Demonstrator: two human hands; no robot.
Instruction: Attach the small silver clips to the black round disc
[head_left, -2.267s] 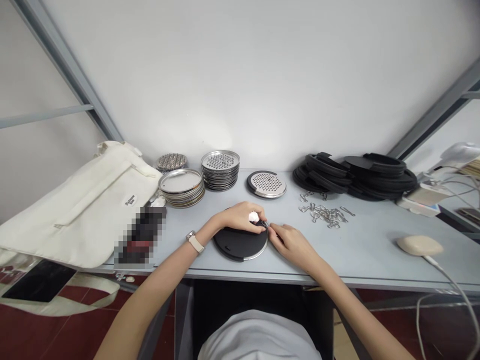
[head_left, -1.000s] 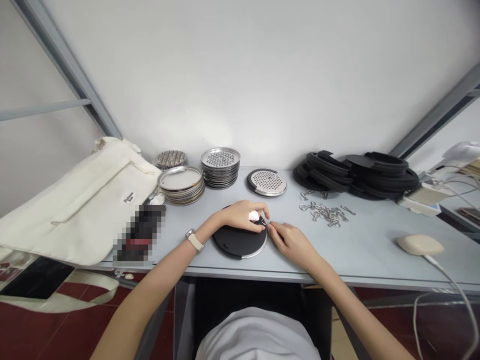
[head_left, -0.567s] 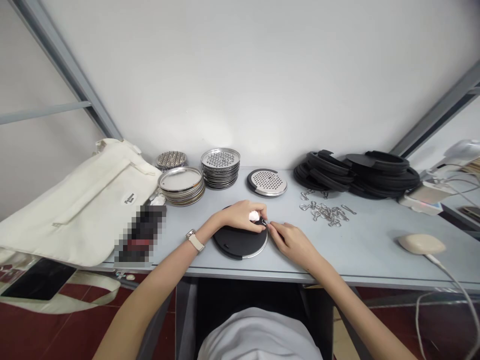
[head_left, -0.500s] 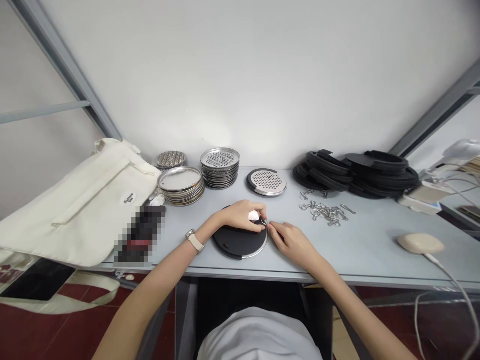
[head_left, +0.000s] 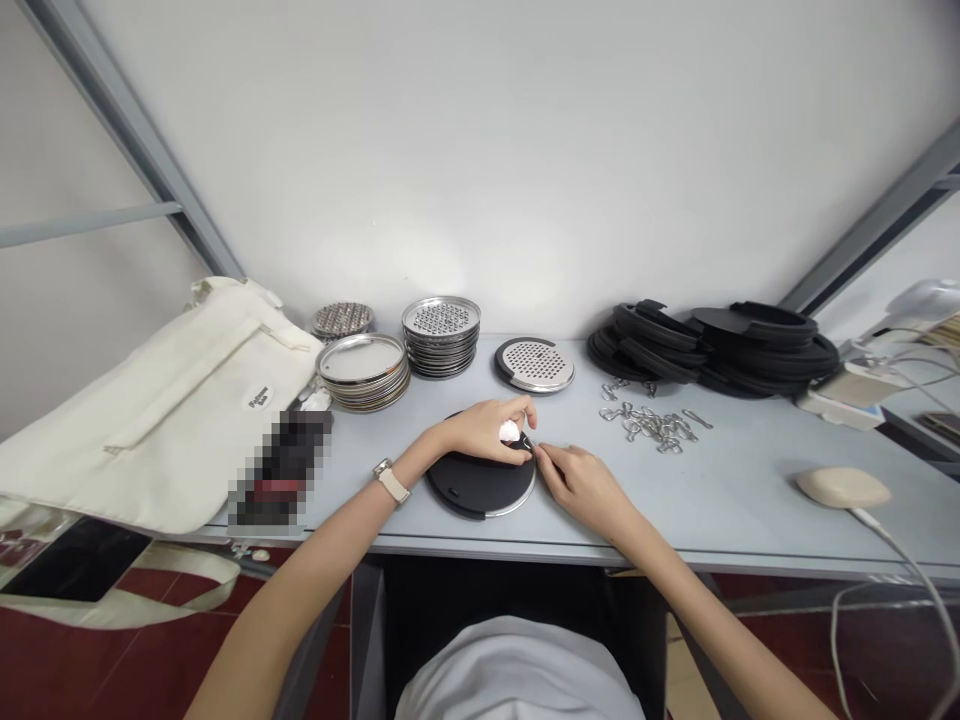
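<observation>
A black round disc [head_left: 480, 486] with a metal rim lies flat near the table's front edge. Over its upper part rests my left hand [head_left: 487, 430], thumb at the disc's right edge and index finger bent above it; something white shows at its fingers. A small wire clip [head_left: 527, 443] sits at that edge, between my hands. My right hand [head_left: 581, 480] comes from the right, thumb and index finger pinched together at the clip. Its other fingers are curled under. Several loose wire clips [head_left: 652, 425] form a pile to the right.
Stacked metal grater discs [head_left: 441, 340] and flat metal discs [head_left: 364, 375] stand at the back left. One grater disc with a black rim [head_left: 536, 365] lies behind my hands. Black plastic holders [head_left: 757, 350] are heaped back right. A cream bag [head_left: 165, 410] and a corded beige device [head_left: 842, 487] flank the table.
My left index finger has lifted slightly away from the clip. The disc and my right hand stay almost where they were.
</observation>
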